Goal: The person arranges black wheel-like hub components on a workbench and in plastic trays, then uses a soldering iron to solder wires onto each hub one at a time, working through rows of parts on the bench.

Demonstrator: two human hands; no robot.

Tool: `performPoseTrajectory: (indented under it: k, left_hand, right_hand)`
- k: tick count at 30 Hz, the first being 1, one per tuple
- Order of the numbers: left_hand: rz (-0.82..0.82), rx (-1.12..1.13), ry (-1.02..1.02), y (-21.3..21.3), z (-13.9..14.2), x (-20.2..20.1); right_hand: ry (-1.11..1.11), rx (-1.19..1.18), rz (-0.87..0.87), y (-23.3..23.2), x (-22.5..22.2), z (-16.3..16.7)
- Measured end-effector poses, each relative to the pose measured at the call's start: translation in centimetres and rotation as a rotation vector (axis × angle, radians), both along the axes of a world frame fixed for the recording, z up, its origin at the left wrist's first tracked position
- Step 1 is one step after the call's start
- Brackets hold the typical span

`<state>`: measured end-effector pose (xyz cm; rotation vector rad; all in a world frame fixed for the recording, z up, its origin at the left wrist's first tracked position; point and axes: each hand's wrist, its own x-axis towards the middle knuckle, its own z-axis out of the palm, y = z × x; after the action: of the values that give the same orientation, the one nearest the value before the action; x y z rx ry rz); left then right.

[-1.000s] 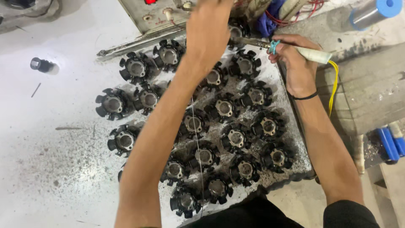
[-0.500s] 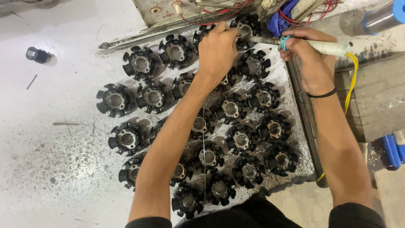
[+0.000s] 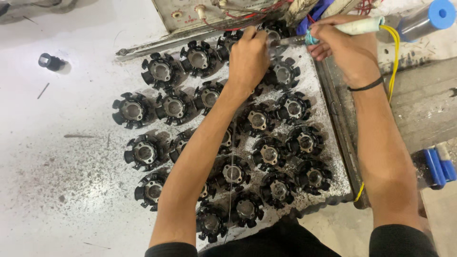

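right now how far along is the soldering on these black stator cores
Done: cannot tell; no finished joints are readable. In hand: right hand holds the soldering iron to the top-row stator core, left hand steadying it. Left: the other stator cores on the metal tray lie untouched.

both arms outstretched, left hand (image 3: 248,57) and right hand (image 3: 345,47) curled closed, close together

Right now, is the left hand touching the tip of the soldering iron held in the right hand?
Cannot tell. In the head view the left hand covers the tip of the soldering iron held by the right hand.
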<state>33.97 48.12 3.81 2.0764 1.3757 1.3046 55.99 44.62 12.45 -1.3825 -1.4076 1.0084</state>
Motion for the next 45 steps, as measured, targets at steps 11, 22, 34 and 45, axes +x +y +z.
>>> performPoseTrajectory:
  k: [11, 22, 34, 45]
  left_hand:
    - [0.152, 0.108, 0.125, -2.9, -0.1, -9.4]
    - [0.226, 0.020, 0.103, -2.9, -1.1, -8.8]
    - [0.194, 0.034, 0.086, -3.2, -0.3, -8.9]
    - [0.160, 0.095, 0.090, -2.0, -1.5, -7.4]
  right_hand:
    - [0.249, 0.142, 0.071, -3.1, -4.9, -5.6]
    - [0.135, 0.106, 0.130, -2.2, -6.5, -4.2]
    - [0.106, 0.119, 0.181, -2.1, -7.2, -3.1]
    - [0.022, 0.010, 0.193, 1.7, -8.0, -0.8]
